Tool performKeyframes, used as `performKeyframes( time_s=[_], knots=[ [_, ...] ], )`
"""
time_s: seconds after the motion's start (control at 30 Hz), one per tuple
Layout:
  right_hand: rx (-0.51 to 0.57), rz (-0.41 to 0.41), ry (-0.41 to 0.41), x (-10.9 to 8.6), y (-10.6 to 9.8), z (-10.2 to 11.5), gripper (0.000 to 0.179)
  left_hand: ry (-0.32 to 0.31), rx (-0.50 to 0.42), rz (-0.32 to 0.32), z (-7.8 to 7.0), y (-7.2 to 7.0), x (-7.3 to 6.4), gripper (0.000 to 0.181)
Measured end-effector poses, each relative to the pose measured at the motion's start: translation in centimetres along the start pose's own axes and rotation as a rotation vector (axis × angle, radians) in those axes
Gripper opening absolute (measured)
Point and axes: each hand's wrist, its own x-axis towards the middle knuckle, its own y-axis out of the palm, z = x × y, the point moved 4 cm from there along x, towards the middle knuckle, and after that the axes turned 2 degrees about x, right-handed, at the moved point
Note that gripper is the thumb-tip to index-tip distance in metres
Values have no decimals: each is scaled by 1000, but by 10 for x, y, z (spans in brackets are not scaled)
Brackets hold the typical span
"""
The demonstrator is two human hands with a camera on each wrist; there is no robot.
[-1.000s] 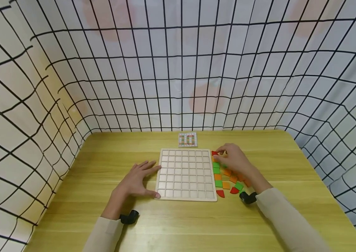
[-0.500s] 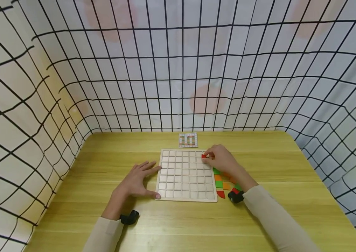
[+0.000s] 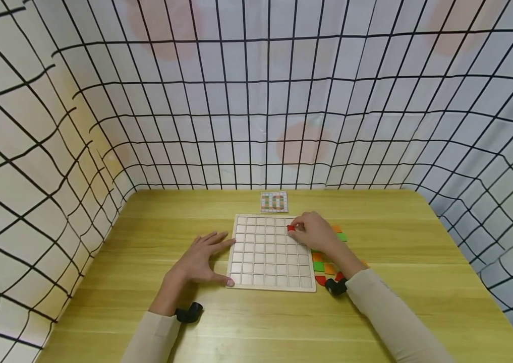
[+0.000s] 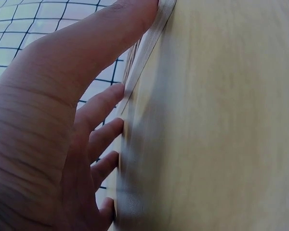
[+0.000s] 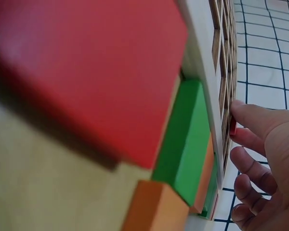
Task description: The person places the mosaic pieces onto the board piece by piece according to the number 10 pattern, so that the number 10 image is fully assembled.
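Observation:
A pale wooden grid board (image 3: 265,252) with square recesses lies flat on the table. My left hand (image 3: 199,259) rests at its left side, fingers spread, with thumb and index fingertips at the edge; in the left wrist view the fingers (image 4: 106,134) reach along that edge. Over the far right part of the grid, my right hand (image 3: 317,232) pinches a small red tile (image 3: 290,228) between thumb and fingers. The right wrist view shows the same red tile (image 5: 233,125) at the grid, its other fingers loosely curled.
Right of the board lie green tiles (image 3: 318,266), orange tiles (image 3: 329,268) and a red quarter-round tile (image 3: 320,280), partly hidden by the right arm. A small printed pattern card (image 3: 274,202) lies behind the board. A black-gridded white curtain (image 3: 256,101) surrounds the table.
My right hand has picked up a red tile from the pile at the right and carried it left onto the far right part of the board. The left hand has stayed in place.

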Motion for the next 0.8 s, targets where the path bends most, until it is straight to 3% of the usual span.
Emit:
performKeyframes(
  time_s=[0.5,0.8],
  knots=[
    [2,-17,12,-2,2,1,31,-3,-20,1,-2,-3,0,110],
    [140,-76,22,-9,-10,-15,28,-8,-24,9,-2,-2,0,110]
  ],
)
